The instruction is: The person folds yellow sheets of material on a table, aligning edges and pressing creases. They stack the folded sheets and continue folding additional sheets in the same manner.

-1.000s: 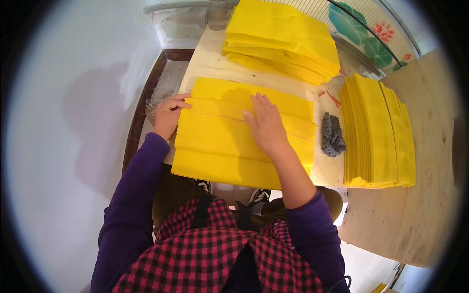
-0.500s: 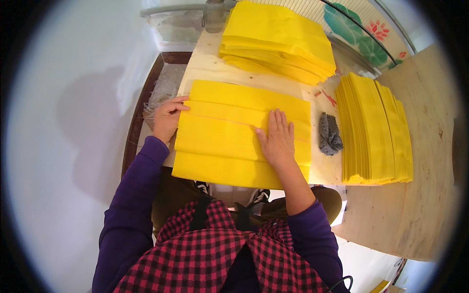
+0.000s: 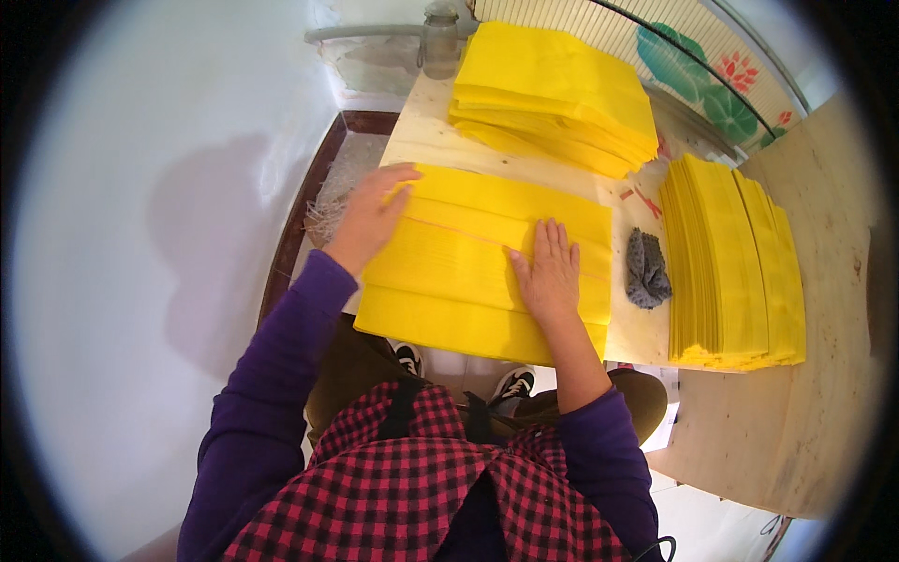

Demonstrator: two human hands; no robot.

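Note:
In front of me lies a stack of folded yellow cloth-like sheets (image 3: 449, 281), with creases running across it and a thin orange line along its middle. My right hand (image 3: 551, 279) rests flat on the right part of this stack, fingers stretched out and thumb apart. At the stack's left edge is my left hand (image 3: 371, 220), over the upper left corner. Its fingers and thumb are apart, with nothing seen between them; part of the fingers' undersides is hidden.
A taller yellow pile (image 3: 552, 89) sits at the back of the wooden table (image 3: 426, 122). Another yellow stack (image 3: 735, 267) stands on the right, beside a crumpled grey cloth (image 3: 646, 270). Red scraps (image 3: 646, 201) lie near it. A glass jar (image 3: 438, 42) stands at the far left corner.
My left hand has moved from beside the stack's left edge onto its upper left corner. The right hand stays flat on the stack. The whole view has shifted slightly.

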